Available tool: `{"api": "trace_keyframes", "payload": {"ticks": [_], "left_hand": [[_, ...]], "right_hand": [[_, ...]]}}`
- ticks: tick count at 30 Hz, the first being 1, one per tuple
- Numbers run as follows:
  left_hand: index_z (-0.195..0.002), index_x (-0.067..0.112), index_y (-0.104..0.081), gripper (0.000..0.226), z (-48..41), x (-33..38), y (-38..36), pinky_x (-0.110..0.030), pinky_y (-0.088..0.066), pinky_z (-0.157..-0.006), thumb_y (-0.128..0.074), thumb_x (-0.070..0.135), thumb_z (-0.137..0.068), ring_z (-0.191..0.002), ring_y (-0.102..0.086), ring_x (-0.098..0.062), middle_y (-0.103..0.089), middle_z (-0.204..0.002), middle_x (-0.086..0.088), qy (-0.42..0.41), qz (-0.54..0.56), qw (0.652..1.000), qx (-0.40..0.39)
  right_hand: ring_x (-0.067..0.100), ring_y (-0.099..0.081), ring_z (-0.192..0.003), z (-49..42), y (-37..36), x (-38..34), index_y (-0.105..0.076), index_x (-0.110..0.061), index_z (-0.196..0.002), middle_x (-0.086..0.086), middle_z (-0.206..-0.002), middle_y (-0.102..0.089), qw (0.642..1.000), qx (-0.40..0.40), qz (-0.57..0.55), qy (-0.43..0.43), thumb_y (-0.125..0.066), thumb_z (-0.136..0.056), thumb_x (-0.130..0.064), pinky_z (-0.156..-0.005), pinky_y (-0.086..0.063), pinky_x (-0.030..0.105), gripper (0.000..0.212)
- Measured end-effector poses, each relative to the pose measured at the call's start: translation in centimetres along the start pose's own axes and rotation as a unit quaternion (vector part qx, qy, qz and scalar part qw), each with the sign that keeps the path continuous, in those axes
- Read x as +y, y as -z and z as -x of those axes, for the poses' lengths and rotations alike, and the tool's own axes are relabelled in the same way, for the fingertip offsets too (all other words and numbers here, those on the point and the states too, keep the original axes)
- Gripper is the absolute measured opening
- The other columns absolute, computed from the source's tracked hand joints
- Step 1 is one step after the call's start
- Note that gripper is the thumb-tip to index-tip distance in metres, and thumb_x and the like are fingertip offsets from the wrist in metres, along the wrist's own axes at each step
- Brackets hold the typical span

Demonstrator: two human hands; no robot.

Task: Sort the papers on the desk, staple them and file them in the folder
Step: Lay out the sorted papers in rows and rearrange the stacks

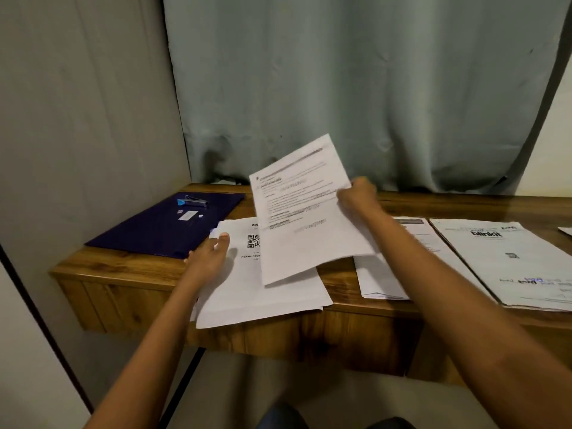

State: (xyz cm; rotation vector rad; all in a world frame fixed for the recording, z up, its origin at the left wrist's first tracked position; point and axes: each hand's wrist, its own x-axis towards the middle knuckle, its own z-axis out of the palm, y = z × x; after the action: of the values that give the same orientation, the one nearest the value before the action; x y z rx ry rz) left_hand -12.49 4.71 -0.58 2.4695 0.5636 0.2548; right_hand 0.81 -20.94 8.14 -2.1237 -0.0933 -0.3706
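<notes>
Head view. Grips a printed sheet [306, 212] by its right edge in the right hand [356, 195], fingers curled round it, tilted above the desk [123, 274]. Rests the left hand [210, 258], fingers straight, on the QR-code pile [263, 292] beneath. On the desk's left end, a dark blue folder [154, 233] with a blue stapler [192, 201] on top; rightward, a middle pile [387, 274] and a blinkit pile [510, 261].

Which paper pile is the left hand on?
The leftmost pile, with the QR code on top, beside the blue folder. The left hand touches only that one.
</notes>
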Motion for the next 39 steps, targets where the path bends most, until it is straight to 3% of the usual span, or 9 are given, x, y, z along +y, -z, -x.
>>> {"api": "trace_keyframes", "payload": {"ticks": [5,10,14,18,24,29,33,36,39], "left_hand": [[-0.146,0.017,-0.014,0.054,0.3,1.3,-0.3,-0.057,-0.037,-0.105,-0.033,0.04,-0.1,-0.132,-0.039,-0.035,-0.034,-0.149,-0.016,-0.039,0.025,0.998,0.034],[-0.143,0.017,-0.039,0.083,-1.4,1.8,-0.6,-0.051,-0.03,-0.11,-0.014,0.073,-0.087,-0.132,-0.04,-0.031,-0.043,-0.145,-0.01,0.048,0.087,0.995,0.01],[-0.141,0.006,-0.038,0.058,-1.2,3.6,-0.9,-0.037,-0.034,-0.103,-0.043,0.045,-0.098,-0.131,-0.041,-0.031,-0.044,-0.144,-0.013,0.048,0.086,0.995,0.027],[-0.132,0.005,-0.044,0.051,-1.8,4.8,-0.7,-0.036,-0.039,-0.091,-0.053,0.037,-0.094,-0.117,-0.051,-0.029,-0.054,-0.129,-0.013,0.094,0.045,0.995,0.011],[-0.128,0.001,-0.046,0.048,-4.5,4.0,-0.4,-0.046,-0.047,-0.094,-0.058,0.02,-0.085,-0.112,-0.052,-0.036,-0.052,-0.127,-0.02,0.163,0.044,0.986,0.018],[-0.125,-0.001,-0.05,0.034,-4.4,4.4,-0.1,-0.032,-0.047,-0.082,-0.049,0.014,-0.095,-0.112,-0.056,-0.028,-0.055,-0.126,-0.016,0.133,0.022,0.991,0.0],[-0.118,0.003,-0.055,0.027,-3.7,4.0,-0.1,-0.034,-0.049,-0.085,-0.055,0.014,-0.093,-0.108,-0.059,-0.028,-0.059,-0.119,-0.012,0.117,0.141,0.983,0.004],[-0.111,0.013,-0.059,0.019,-3.6,4.0,-0.2,-0.04,-0.053,-0.089,-0.055,0.012,-0.092,-0.104,-0.062,-0.025,-0.064,-0.113,-0.003,0.018,0.27,0.961,0.047],[-0.115,0.014,-0.051,0.02,-3.8,6.1,2.1,-0.036,-0.055,-0.082,-0.054,0.018,-0.095,-0.102,-0.062,-0.02,-0.061,-0.112,0.001,-0.084,0.345,0.926,0.13]], "right_hand": [[0.028,-0.058,-0.099,3.5,-5.6,2.1,-0.055,-0.001,-0.114,0.012,-0.113,-0.06,0.995,-0.08,0.028,-0.047,-0.053,-0.087,-0.008,-0.086,-0.052,0.037,0.028],[0.023,-0.05,-0.101,5.3,-7.8,2.7,-0.055,-0.004,-0.115,0.011,-0.116,-0.053,0.986,-0.125,0.089,-0.061,-0.052,-0.094,-0.014,-0.078,-0.044,0.03,0.024],[0.035,-0.039,-0.12,5.7,-9.5,2.1,-0.054,-0.003,-0.12,0.02,-0.133,-0.037,0.98,-0.131,0.135,-0.065,-0.055,-0.089,-0.012,-0.098,-0.044,0.04,0.032],[0.029,-0.057,-0.101,5.6,-9.8,1.5,-0.059,-0.004,-0.107,0.013,-0.115,-0.055,0.98,-0.151,0.105,-0.074,-0.055,-0.085,-0.009,-0.08,-0.052,0.029,0.023],[0.024,-0.063,-0.088,5.1,-8.7,1.4,-0.063,-0.006,-0.104,0.008,-0.107,-0.067,0.98,-0.174,0.045,-0.087,-0.052,-0.085,-0.008,-0.063,-0.047,0.026,0.022],[0.022,-0.052,-0.084,4.7,-8.0,1.5,-0.055,-0.01,-0.097,0.006,-0.092,-0.057,0.973,-0.2,0.0,-0.116,-0.051,-0.088,-0.006,-0.073,-0.047,0.031,0.011],[0.022,-0.049,-0.083,5.1,-7.1,1.4,-0.051,-0.011,-0.094,0.007,-0.09,-0.055,0.96,-0.219,-0.081,-0.158,-0.046,-0.092,-0.003,-0.077,-0.042,0.033,0.01],[0.025,-0.056,-0.098,4.7,-6.5,1.1,-0.054,-0.01,-0.115,0.008,-0.114,-0.06,0.965,-0.165,-0.169,-0.117,-0.042,-0.093,-0.003,-0.082,-0.046,0.033,0.026],[0.022,-0.064,-0.095,2.6,-5.4,-0.3,-0.059,-0.012,-0.109,0.001,-0.108,-0.066,0.959,-0.068,-0.275,-0.019,-0.047,-0.089,-0.005,-0.083,-0.055,0.033,0.025]]}}
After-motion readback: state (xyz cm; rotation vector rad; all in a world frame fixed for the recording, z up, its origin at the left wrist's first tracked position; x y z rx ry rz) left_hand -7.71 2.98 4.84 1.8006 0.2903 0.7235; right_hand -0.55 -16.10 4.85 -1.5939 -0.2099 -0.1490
